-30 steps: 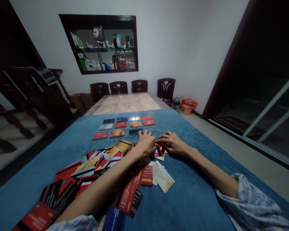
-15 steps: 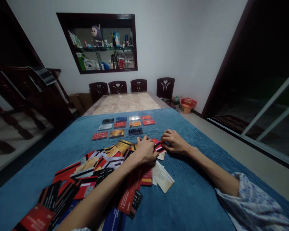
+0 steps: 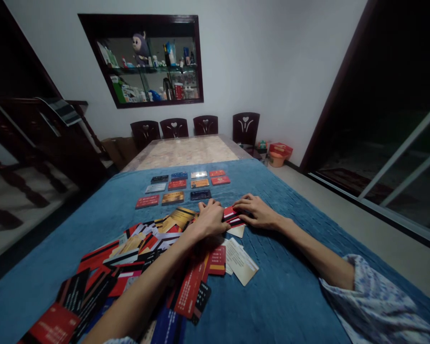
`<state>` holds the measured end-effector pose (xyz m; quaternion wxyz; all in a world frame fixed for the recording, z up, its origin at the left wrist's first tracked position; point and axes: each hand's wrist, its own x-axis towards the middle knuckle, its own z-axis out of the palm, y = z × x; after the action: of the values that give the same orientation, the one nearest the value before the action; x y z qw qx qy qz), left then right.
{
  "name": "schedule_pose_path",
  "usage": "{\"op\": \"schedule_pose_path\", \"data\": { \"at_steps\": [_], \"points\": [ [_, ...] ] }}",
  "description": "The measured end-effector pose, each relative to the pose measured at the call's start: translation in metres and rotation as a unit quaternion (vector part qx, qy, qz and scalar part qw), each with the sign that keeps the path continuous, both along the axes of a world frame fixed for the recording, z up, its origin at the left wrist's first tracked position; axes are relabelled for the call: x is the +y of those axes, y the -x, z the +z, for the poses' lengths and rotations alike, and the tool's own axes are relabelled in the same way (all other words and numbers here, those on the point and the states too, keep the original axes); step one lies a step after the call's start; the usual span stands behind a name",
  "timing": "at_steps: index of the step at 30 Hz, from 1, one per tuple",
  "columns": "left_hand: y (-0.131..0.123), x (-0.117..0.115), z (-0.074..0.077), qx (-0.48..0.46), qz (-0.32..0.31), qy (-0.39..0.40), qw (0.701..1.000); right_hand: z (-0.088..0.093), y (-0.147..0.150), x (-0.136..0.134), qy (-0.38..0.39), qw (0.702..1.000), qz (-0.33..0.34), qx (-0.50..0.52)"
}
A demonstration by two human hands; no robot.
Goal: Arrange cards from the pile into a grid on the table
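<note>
A loose heap of red, black, gold and white cards (image 3: 143,258) lies spread over a blue cloth (image 3: 294,286). My left hand (image 3: 209,220) is curled at the heap's far end, its fingers pinching one side of a red card with black and white stripes (image 3: 231,216). My right hand (image 3: 256,211) has its fingers closed on the card's other side. Beyond the hands, several cards lie face up in neat rows (image 3: 182,188).
A bare marble tabletop (image 3: 186,153) extends past the cloth, with dark wooden chairs (image 3: 245,128) at its far end. A wall niche with shelves (image 3: 154,59) holds small items. A red basket (image 3: 279,154) stands on the floor at right; a staircase is at left.
Both hands have drawn slightly toward me from the laid-out rows and now hold a red striped card between them at the heap's edge.
</note>
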<state>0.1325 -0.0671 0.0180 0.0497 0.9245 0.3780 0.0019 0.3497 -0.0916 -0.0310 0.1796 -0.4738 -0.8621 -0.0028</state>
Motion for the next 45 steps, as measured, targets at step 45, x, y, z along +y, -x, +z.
{"op": "schedule_pose_path", "data": {
  "at_steps": [45],
  "points": [
    [0.01, 0.03, -0.018, -0.167, 0.015, -0.03, 0.985, -0.014, 0.003, 0.008, -0.138, 0.986, -0.036, 0.083]
  ]
}}
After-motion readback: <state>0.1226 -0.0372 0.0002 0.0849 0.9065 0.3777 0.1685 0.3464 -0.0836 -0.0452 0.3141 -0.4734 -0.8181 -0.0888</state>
